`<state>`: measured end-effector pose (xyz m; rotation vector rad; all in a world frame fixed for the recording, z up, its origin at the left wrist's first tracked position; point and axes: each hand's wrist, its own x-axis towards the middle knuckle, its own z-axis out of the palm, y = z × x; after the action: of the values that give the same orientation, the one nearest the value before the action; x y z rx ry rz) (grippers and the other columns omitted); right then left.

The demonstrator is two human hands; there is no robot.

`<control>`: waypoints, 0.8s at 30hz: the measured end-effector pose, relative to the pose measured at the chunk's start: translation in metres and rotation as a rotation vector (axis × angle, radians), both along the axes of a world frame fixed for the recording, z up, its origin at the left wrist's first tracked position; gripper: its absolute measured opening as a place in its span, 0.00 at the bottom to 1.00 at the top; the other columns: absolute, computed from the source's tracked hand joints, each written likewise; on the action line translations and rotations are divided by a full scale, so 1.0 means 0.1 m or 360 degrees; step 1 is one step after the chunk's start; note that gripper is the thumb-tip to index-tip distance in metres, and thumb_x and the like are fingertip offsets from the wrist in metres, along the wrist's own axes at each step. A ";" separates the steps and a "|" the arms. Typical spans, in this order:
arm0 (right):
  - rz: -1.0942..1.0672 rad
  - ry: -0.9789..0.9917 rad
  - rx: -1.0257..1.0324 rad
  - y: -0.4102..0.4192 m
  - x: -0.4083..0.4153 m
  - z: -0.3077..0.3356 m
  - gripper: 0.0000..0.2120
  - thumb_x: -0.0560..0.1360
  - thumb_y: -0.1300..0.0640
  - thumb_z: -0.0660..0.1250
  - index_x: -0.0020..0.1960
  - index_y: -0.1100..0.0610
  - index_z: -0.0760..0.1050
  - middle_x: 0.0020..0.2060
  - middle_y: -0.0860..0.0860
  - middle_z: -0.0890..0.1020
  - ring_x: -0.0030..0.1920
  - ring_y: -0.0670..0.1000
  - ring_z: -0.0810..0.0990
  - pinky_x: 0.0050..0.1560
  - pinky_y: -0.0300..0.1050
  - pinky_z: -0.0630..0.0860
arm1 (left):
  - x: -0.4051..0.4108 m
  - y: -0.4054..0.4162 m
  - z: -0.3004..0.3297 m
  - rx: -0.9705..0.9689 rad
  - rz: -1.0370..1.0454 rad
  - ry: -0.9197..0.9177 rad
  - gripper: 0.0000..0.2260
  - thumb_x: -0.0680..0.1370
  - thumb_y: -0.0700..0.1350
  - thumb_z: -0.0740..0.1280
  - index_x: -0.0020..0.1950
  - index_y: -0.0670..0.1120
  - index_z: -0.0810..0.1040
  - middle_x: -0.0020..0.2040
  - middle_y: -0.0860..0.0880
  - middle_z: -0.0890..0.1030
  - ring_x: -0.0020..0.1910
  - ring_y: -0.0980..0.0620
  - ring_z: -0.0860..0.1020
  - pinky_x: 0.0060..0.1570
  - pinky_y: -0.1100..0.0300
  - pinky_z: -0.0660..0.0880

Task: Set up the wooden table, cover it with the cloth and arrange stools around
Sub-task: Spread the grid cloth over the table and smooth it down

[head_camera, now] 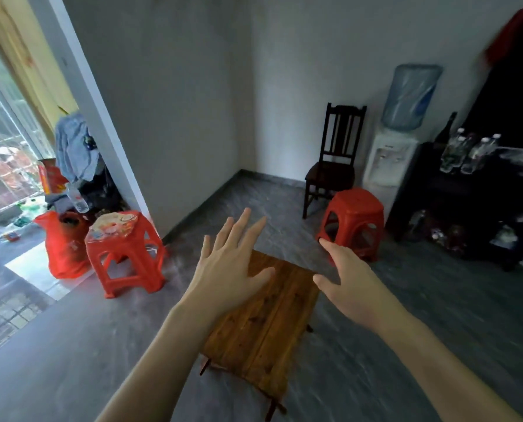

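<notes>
A small wooden table (264, 324) with a plank top stands on the grey floor in the middle, its dark legs showing at the near edge. My left hand (229, 263) hovers over its far left corner with fingers spread and straight, holding nothing. My right hand (345, 281) is stretched out over the far right corner, fingers extended, also holding nothing. One red plastic stool (126, 254) stands at the left with a folded patterned cloth (114, 225) lying on its seat. A second red stool (353, 222) stands at the right, beyond my right hand.
A dark wooden chair (333, 166) and a water dispenser (388, 159) stand against the back wall. A dark shelf with bottles (467, 153) fills the right side. A red bag (62, 248) and clutter sit by the doorway at the left.
</notes>
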<state>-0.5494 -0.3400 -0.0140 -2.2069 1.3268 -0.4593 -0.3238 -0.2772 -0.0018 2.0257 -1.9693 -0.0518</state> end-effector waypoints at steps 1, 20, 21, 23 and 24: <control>-0.0030 -0.0024 -0.0044 0.02 -0.08 0.04 0.34 0.79 0.47 0.64 0.79 0.45 0.51 0.77 0.44 0.57 0.76 0.45 0.58 0.74 0.47 0.60 | -0.08 -0.01 0.03 -0.0018 -0.0014 -0.0043 0.35 0.78 0.66 0.57 0.78 0.63 0.40 0.79 0.57 0.37 0.78 0.51 0.38 0.75 0.38 0.46; -0.0662 0.0369 -0.0175 0.72 -1.25 0.09 0.36 0.79 0.46 0.63 0.80 0.45 0.45 0.79 0.48 0.48 0.79 0.54 0.48 0.74 0.55 0.60 | -1.14 0.00 -0.15 0.0057 -0.0307 0.0034 0.32 0.79 0.67 0.48 0.79 0.58 0.43 0.79 0.53 0.35 0.78 0.50 0.37 0.75 0.39 0.41; -0.0688 0.0374 -0.0158 0.78 -1.25 0.07 0.36 0.79 0.46 0.63 0.80 0.45 0.45 0.79 0.48 0.48 0.79 0.54 0.48 0.74 0.55 0.60 | -1.14 0.02 -0.15 0.0063 -0.0344 0.0026 0.32 0.79 0.67 0.48 0.79 0.58 0.43 0.79 0.53 0.35 0.78 0.51 0.36 0.74 0.40 0.40; -0.0735 0.0390 -0.0121 0.90 -1.25 0.03 0.36 0.79 0.46 0.63 0.80 0.45 0.46 0.80 0.48 0.48 0.79 0.54 0.48 0.74 0.56 0.60 | -1.15 0.07 -0.18 0.0076 -0.0399 0.0022 0.32 0.79 0.68 0.49 0.79 0.58 0.43 0.79 0.53 0.35 0.78 0.51 0.36 0.74 0.40 0.40; -0.0757 0.0394 -0.0099 0.96 -1.24 0.00 0.36 0.79 0.47 0.63 0.80 0.45 0.46 0.80 0.48 0.47 0.79 0.53 0.48 0.73 0.56 0.60 | -1.14 0.11 -0.21 0.0081 -0.0419 0.0026 0.32 0.79 0.68 0.49 0.79 0.59 0.43 0.79 0.54 0.35 0.78 0.51 0.37 0.73 0.40 0.40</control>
<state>-0.6734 -0.2436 -0.0143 -2.0356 2.0095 -0.4077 -0.4382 -0.2664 -0.0223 1.7757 -2.2327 -0.1790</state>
